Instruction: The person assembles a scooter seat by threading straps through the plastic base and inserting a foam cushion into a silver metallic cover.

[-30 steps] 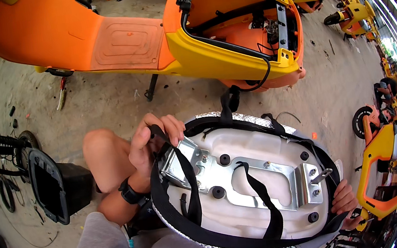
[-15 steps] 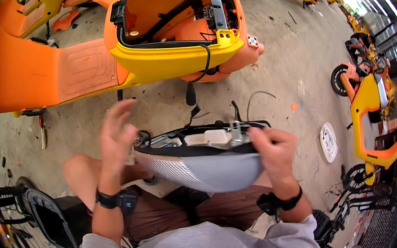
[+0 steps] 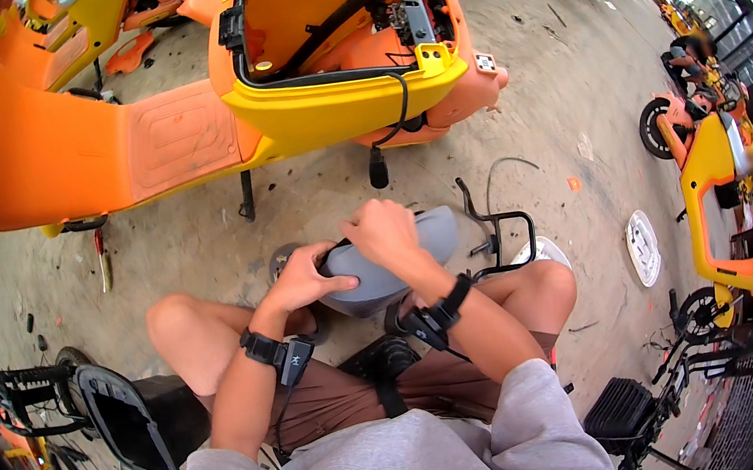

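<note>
A grey scooter seat (image 3: pixel 373 278) stands between my bent knees, tilted so its smooth cover faces me. My left hand (image 3: pixel 301 278) grips the seat's left end, thumb pressed on the grey cover and fingers over the dark edge. Closed at the top edge of the seat is my right hand (image 3: pixel 384 234), knuckles up; its fingertips are hidden, so what exactly they pinch cannot be made out. The seat's underside is out of sight.
An orange and yellow scooter (image 3: pixel 339 97) with an uncovered seat opening stands ahead. A bent black metal rack (image 3: pixel 504 228) lies right of the seat. White plastic panel (image 3: pixel 643 247) sits farther right. A black storage bin (image 3: pixel 126 425) is at my left; a black-framed scooter (image 3: pixel 623 412) at my right.
The seat has turned from lying lengthwise with its inside showing to tilted with its cover toward me. My raised left hand has taken hold of it; my right hand has moved left to its top edge.
</note>
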Demonstrator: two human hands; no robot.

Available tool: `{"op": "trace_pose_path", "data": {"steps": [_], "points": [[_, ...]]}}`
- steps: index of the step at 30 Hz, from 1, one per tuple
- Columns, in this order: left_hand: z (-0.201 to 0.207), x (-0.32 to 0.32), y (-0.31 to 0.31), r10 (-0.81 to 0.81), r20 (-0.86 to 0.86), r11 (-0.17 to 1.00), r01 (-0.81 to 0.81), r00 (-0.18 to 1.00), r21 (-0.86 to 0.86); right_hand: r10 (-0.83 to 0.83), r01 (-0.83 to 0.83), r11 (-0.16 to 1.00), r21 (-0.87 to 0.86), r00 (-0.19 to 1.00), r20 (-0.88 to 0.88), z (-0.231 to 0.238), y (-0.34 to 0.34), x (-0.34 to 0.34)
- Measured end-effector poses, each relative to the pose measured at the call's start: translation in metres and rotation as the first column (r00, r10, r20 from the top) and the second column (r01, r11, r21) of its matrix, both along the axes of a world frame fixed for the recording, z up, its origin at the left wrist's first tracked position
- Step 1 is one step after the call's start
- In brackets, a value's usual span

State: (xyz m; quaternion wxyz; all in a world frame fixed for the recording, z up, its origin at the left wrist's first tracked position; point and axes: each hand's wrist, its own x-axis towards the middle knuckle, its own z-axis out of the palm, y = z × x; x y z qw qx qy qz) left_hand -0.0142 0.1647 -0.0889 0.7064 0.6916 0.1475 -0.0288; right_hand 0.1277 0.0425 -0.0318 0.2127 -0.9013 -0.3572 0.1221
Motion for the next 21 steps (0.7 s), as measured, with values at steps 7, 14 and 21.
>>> {"op": "trace_pose_path", "data": {"steps": [7, 14, 21], "points": [[-0.019, -0.004, 0.021, 0.042, -0.098, 0.994, -0.051, 0.994, -0.097, 0.039, -0.038, 0.999, 0.038, 0.999, -0.030, -0.027, 0.021, -0.009], [-0.031, -0.012, 0.025, 0.043, -0.115, 0.981, -0.063, 0.992, -0.181, 0.109, -0.125, 0.970, 0.210, 0.990, 0.085, -0.047, -0.029, 0.037], [-0.003, -0.019, -0.021, 0.032, -0.068, 0.986, -0.043, 0.997, -0.159, -0.120, 0.114, 0.992, -0.055, 0.983, -0.136, -0.027, -0.079, 0.031]]}}
